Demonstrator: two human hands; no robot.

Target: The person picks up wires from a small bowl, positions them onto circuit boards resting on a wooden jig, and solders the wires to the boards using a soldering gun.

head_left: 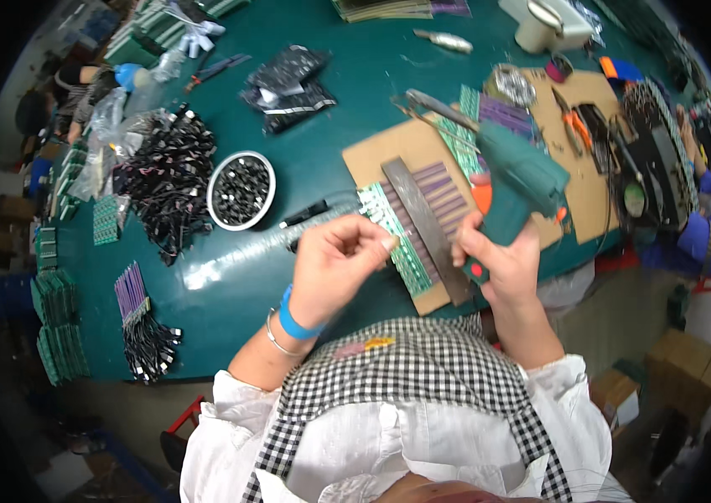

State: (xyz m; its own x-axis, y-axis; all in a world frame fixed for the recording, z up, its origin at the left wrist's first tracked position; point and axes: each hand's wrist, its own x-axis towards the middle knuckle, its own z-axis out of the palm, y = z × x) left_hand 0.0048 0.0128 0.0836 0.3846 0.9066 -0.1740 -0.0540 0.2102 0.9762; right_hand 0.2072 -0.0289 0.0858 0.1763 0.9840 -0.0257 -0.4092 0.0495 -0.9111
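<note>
My right hand (508, 261) is wrapped round the handle of a green pistol-shaped soldering gun (527, 172). The gun has an orange trigger and a long metal tip pointing to the far left. My left hand (337, 258) is closed in a pinch at the near left edge of a green circuit board panel (412, 261); what sits between its fingertips is too small to make out. Purple-brown strips (443, 197) run from the panel, with a dark metal bar (422, 222) lying across them. Under these is a cardboard sheet (364, 163). Just beyond my left hand lies a black cable piece (303, 213).
Left of my hands are a white bowl (212, 197) of small black parts, a heap of black cables (167, 168) and a purple-stripped bundle (133, 302). Black plastic bags (288, 84) lie farther back. Orange-handled pliers (575, 126) and a coil of wire (513, 84) are at the right.
</note>
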